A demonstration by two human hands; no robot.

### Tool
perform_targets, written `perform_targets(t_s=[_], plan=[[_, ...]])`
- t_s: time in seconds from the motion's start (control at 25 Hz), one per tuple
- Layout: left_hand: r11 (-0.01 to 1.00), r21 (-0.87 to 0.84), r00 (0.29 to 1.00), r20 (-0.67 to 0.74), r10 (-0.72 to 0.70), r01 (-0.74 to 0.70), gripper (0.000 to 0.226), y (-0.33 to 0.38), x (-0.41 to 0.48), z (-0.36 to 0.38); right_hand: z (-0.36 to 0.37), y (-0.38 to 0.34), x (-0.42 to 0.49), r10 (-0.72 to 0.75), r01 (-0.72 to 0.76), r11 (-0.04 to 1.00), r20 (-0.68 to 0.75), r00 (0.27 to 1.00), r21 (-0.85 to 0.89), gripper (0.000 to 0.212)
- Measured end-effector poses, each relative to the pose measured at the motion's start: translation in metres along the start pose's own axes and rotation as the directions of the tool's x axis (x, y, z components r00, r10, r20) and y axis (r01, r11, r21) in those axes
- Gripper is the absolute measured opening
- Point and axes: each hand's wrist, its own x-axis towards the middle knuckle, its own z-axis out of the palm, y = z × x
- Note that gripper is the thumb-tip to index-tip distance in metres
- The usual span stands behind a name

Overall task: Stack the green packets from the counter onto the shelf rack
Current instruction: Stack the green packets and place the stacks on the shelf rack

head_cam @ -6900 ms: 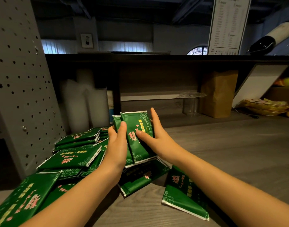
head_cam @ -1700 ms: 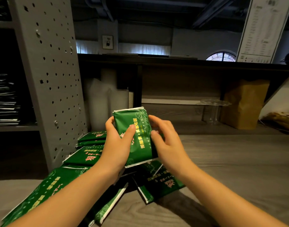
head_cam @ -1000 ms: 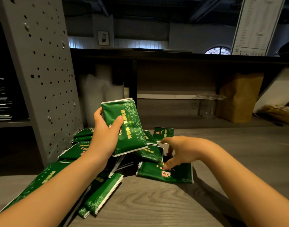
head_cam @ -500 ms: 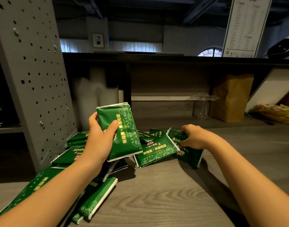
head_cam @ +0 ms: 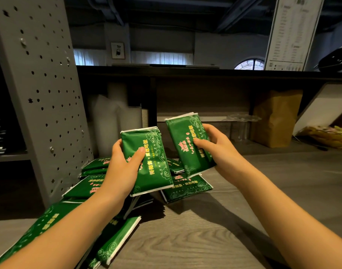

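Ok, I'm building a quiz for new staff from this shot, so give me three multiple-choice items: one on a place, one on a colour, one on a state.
1. Where is the brown bag?
A. on the floor
B. back right, under the dark ledge
C. hung from the ceiling

2. What colour is the perforated panel?
A. grey
B. red
C. yellow

3. What are the left hand and right hand doing?
A. both open and empty
B. both gripping green packets
C. one gripping, one empty

Key:
1 B, the bag stands far right below the ledge.
2 A, the panel at left is plain grey.
3 B, the left hand's thumb and fingers curl round a stack, and the right hand's curl round at least one packet.
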Motion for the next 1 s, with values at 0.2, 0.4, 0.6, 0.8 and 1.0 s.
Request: perform_targets(t_s=[0.2,0.4,0.6,0.8,1.0], plan=[[0.991,-0.127,0.999,0.015,-0.048,0.049,0.033,0.004,-0.006,0.007,0.047,0.01,-0.019,-0.08,0.082,0.996,0.047,0.996,-0.034,0.026],[0.981,-0.192,1.0,-0.011,0.017,-0.019,0.036,0.007,-0.017,0.013,0.073,0.022,-0.036,-0.104,0.106,0.994,0.057,0.993,-0.03,0.032],[0.988,-0.107,0.993,0.033,0.117,-0.113,0.048,0.005,-0.022,0.016,0.082,0.034,-0.038,-0.226,0.228,0.973,0.036,0.973,-0.045,0.046],[0.989,-0.08,0.991,0.027,0.13,-0.127,0.051,0.003,-0.018,0.013,0.08,0.04,-0.032,-0.168,0.17,0.984,0.031,0.985,-0.045,0.056],[0.988,-0.075,0.991,0.0,0.137,-0.137,0.053,0.003,-0.01,0.008,0.044,0.031,-0.007,-0.252,0.207,0.895,-0.064,0.966,-0.396,0.038]])
